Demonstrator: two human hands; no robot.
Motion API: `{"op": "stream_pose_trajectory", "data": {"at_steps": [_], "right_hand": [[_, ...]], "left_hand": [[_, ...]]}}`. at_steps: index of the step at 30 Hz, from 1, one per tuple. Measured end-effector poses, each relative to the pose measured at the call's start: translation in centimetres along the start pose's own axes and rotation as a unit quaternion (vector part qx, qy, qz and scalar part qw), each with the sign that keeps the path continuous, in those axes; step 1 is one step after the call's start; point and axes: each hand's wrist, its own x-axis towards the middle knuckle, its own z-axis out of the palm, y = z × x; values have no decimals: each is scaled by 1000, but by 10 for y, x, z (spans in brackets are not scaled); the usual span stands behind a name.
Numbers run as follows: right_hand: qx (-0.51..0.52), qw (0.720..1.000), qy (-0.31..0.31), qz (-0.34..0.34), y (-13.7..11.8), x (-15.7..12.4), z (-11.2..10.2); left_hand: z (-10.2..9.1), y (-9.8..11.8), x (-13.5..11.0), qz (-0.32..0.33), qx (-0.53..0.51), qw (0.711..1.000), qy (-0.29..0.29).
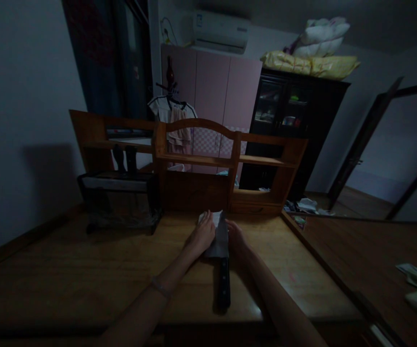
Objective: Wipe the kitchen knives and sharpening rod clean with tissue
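The cleaver [222,246] lies on the wooden desk [129,272] right in front of the person, its blade running up toward 12 o'clock and its black riveted handle [224,285] pointing back to 6. From where I stand, the left hand [206,232] rests with fingers stretched forward over the blade's left side and a crumpled white tissue [217,217] near its far end; how firmly it presses, I can't tell. The right hand [236,237] is just beside the blade's other edge, fingers bent toward it, and I can't make out whether they touch. The two hands are apart, with the blade between them.

I'd expect the cleaver to be fairly heavy for its length, stiff and hardly fragile, the flat metal apt to slip if damp. The tissue looks light, soft and easily torn. Going by the line of the handle, the cutting edge is probably on the left, toward 9 o'clock, so fingers there want care. The safe hold is the handle, which nobody's hand is on, or a pinch along the spine. At 10 o'clock, a knife stand [119,205] holds two more black-handled tools.
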Motion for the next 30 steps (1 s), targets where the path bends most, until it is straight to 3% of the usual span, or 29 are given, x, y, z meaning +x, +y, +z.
{"op": "stream_pose_trajectory", "data": {"at_steps": [6, 14, 22, 30], "right_hand": [[32, 999, 20, 30, 1, 5, -12], [104, 992, -1, -71, -2, 9, -16], [94, 990, -61, -89, -5, 2, -2], [88, 992, -68, -57, -9, -7, -2]], "left_hand": [[-8, 8, -3, 62, -23, 995, -68], [-26, 36, -6, 161, -53, 984, -53], [-32, 44, -4, 126, -9, 992, -15], [-41, 43, -3, 152, -9, 987, -46]]}}
